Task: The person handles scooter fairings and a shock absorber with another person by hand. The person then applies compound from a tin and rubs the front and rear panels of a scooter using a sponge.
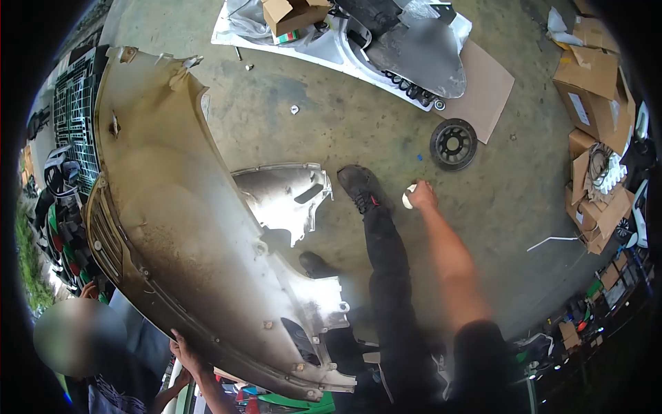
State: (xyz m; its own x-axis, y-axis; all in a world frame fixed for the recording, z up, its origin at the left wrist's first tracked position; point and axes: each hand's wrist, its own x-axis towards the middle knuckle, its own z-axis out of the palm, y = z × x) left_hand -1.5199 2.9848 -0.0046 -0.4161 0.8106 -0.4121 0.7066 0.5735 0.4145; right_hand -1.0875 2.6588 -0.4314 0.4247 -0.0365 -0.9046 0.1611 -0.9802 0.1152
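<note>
White rounded piece (409, 199), small and pale, sits pinched in the fingers of the person's right hand (419, 196), which curl closed around it at the end of a bare, outstretched arm; what the piece is made of I cannot tell. It hangs above the stained concrete floor (331, 124), not resting on anything. The person's left hand is not in sight.

Just at nine o'clock from the hand is the person's black shoe (360, 188) with its dark trouser leg. At one o'clock, apart from the hand, lies a black round wheel hub (453, 143) on the edge of a flat brown cardboard sheet (488, 86). Farther out at nine o'clock a silver-grey plastic fairing panel (286, 196) lies on the floor, and beyond it a large dirty beige vehicle bumper (172, 221) is tilted up, a co-worker's hand (182, 348) gripping its lower edge. Open brown cardboard boxes (594, 83) stand at two o'clock.

My reading is that the piece is simply being held clear while the bumper is propped up. Any further handling calls for a firm pinch on so small a thing, and for steady footing beside the parts on the floor.
</note>
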